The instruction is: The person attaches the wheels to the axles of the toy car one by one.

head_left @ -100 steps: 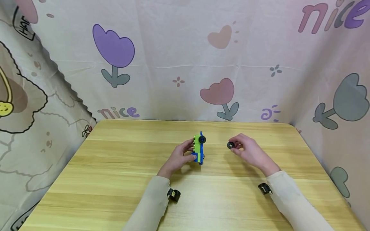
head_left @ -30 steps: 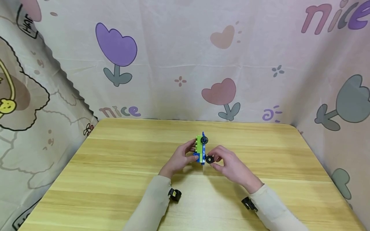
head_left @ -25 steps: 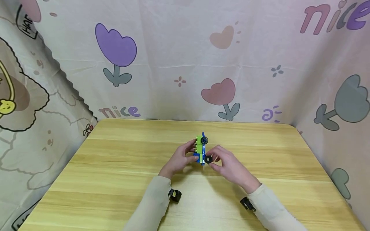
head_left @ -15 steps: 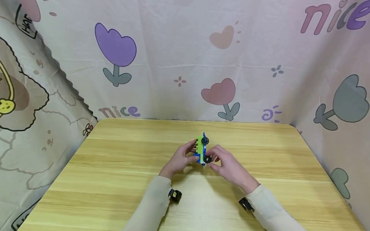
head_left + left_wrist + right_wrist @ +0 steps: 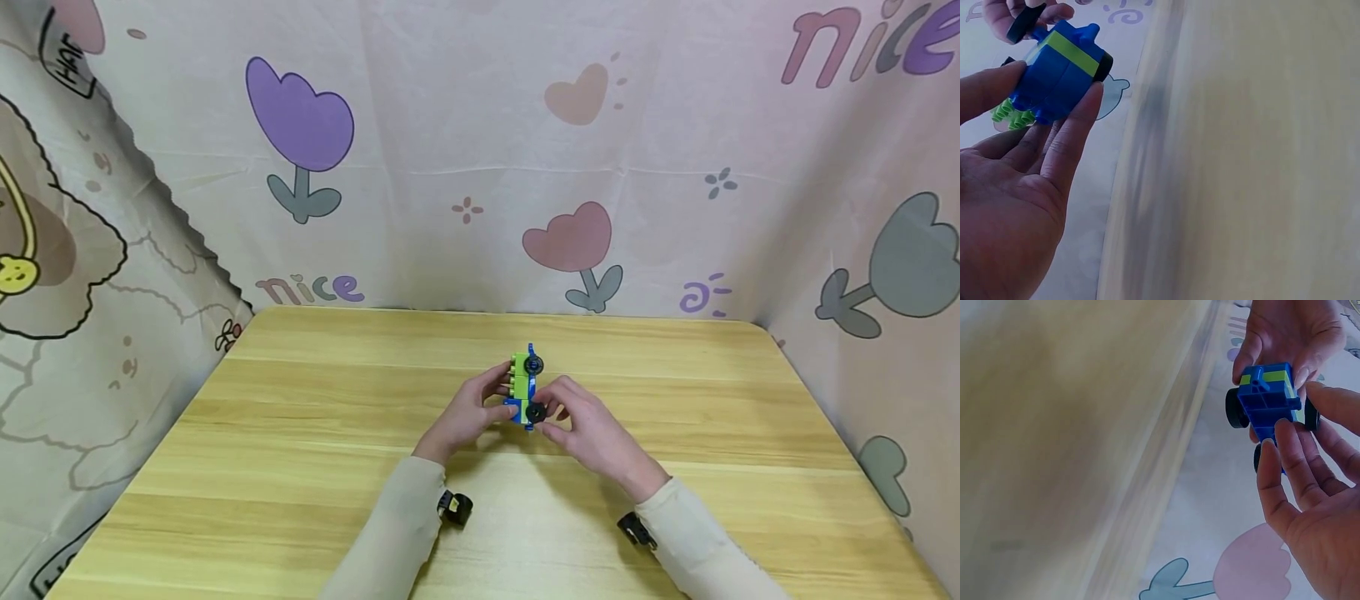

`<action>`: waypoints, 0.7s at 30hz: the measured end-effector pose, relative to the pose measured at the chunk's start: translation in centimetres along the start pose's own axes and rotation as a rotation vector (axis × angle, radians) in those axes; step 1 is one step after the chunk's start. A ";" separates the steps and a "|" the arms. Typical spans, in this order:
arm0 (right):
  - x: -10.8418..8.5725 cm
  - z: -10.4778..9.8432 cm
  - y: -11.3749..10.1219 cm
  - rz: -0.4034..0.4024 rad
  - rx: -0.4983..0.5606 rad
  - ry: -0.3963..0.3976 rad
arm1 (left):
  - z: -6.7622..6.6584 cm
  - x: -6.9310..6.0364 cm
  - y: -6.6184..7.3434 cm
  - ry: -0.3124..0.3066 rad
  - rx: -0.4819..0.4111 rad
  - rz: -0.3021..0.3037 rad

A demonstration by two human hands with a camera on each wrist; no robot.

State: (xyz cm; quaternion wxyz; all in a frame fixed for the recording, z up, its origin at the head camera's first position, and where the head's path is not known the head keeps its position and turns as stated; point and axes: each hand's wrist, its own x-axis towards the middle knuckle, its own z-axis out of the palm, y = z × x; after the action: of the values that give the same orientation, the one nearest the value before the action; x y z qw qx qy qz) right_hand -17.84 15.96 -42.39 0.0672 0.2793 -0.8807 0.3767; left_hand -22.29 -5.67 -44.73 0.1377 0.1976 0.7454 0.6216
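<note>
In the head view my left hand [image 5: 465, 417] grips a blue and lime-green toy block car [image 5: 521, 386] above the table, thumb on its blue end. My right hand [image 5: 596, 429] pinches a black wheel [image 5: 536, 412] against the car's near right side. Another wheel [image 5: 533, 365] sits on the far end of that side. From the left wrist, the pinched wheel [image 5: 1025, 24] stands at a blue axle stub, tilted. The right wrist view shows the car's blue underside [image 5: 1266, 415] and a wheel [image 5: 1236, 407] on the opposite side; whether the pinched wheel is fully seated, I cannot tell.
A light wooden table [image 5: 300, 400] lies under both hands. Behind it hangs a printed cloth [image 5: 420, 167] with flowers and lettering. Small black devices [image 5: 455, 507] are worn at both wrists.
Since the oldest frame, the right hand has carried the wheel leftward to the car's near end. Over the last second the wheel has moved in closer against the car's side. The left hand keeps its hold.
</note>
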 end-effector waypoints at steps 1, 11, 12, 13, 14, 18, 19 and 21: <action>0.0 0.0 0.0 0.000 0.000 0.000 | 0.0 0.0 0.0 -0.001 0.000 0.001; 0.0 0.2 -0.1 -0.003 -0.028 -0.007 | 0.0 0.0 0.1 -0.003 0.014 0.005; 0.0 0.3 -0.1 -0.002 -0.028 -0.006 | 0.0 -0.1 0.1 -0.004 0.012 0.005; 0.0 0.3 -0.1 0.001 -0.026 -0.005 | 0.0 -0.1 0.1 -0.006 0.012 0.009; 0.0 0.3 -0.1 0.004 -0.025 -0.006 | 0.0 -0.1 0.2 -0.008 0.011 0.013; 0.0 0.4 -0.1 0.027 -0.016 0.004 | 0.0 -0.1 0.2 -0.018 0.009 0.019; 0.0 0.4 -0.1 0.035 -0.017 0.008 | 0.0 -0.1 0.2 -0.020 0.009 0.025; 0.0 0.4 -0.1 0.050 -0.018 0.012 | -0.1 0.0 0.1 -0.021 0.009 0.029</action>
State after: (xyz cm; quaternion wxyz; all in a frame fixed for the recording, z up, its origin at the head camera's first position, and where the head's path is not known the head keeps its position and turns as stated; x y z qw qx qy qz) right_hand -17.74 15.59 -42.61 0.0656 0.2543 -0.8903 0.3721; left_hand -22.27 -5.75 -44.63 0.1354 0.2155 0.7439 0.6180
